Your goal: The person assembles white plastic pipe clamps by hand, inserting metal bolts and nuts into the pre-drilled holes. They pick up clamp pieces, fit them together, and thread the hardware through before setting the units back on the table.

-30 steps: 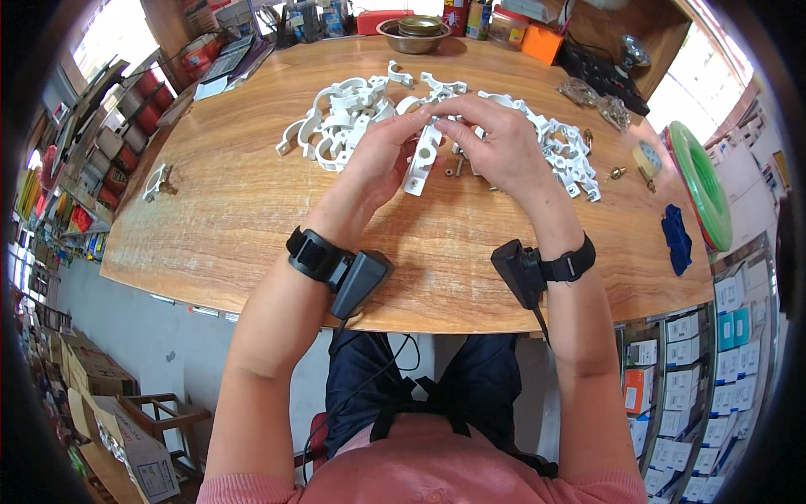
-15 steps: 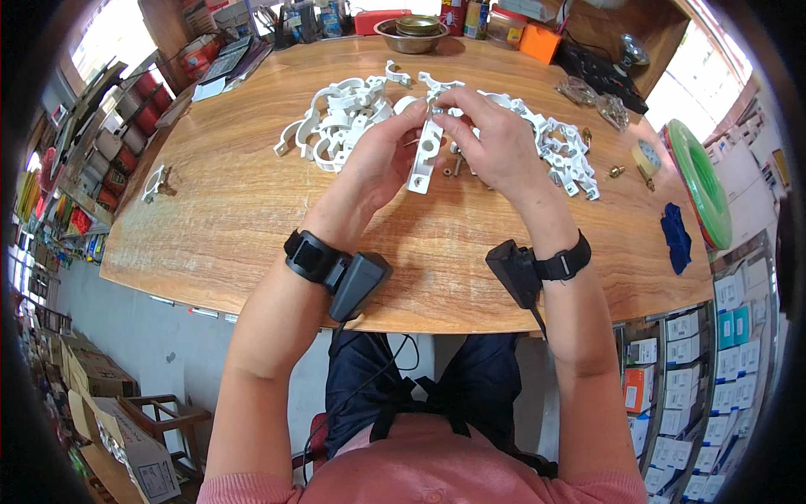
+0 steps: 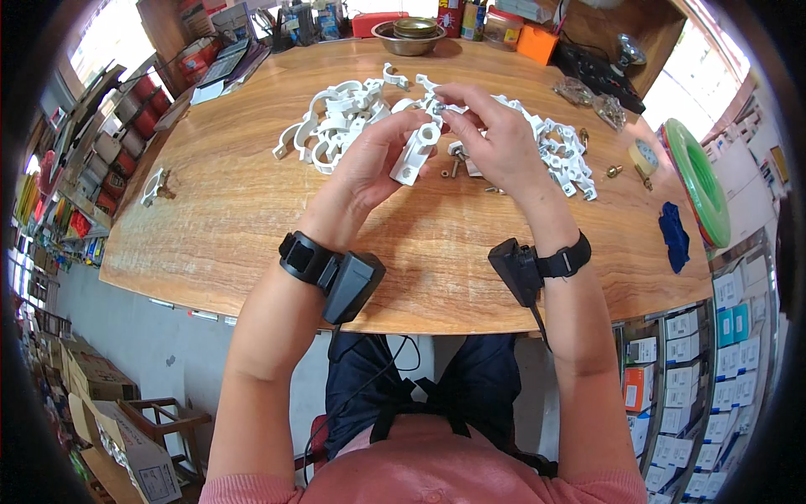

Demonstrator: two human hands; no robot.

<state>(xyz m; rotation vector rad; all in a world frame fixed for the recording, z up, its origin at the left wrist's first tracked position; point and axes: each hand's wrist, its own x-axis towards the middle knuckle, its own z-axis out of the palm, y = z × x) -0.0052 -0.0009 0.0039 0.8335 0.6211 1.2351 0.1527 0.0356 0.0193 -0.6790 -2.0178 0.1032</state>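
My left hand (image 3: 374, 158) is closed on a white plastic pipe clamp (image 3: 409, 164), its flat end tilted down toward me and a round hole facing up. Fingers of my right hand (image 3: 497, 147) pinch at a small metal screw (image 3: 439, 107) by the clamp's far end; they partly hide it. A heap of white curved clamp pieces (image 3: 342, 107) lies behind my left hand. More small white clamps (image 3: 567, 155) are spread to the right of my right hand. Between the hands, a loose bolt (image 3: 456, 168) and a nut (image 3: 444, 174) rest on the table.
A lone white clamp (image 3: 154, 185) lies far left on the wooden table (image 3: 227, 260). On the right are a brass fitting (image 3: 614, 170), a tape roll (image 3: 645, 156), a blue cloth (image 3: 674, 238) and a green hose coil (image 3: 697, 181). A metal bowl (image 3: 407, 44) stands at the back.
The clamp in my left hand has turned and tipped, its near end shifting left and up. My right fingers have moved slightly to the right.
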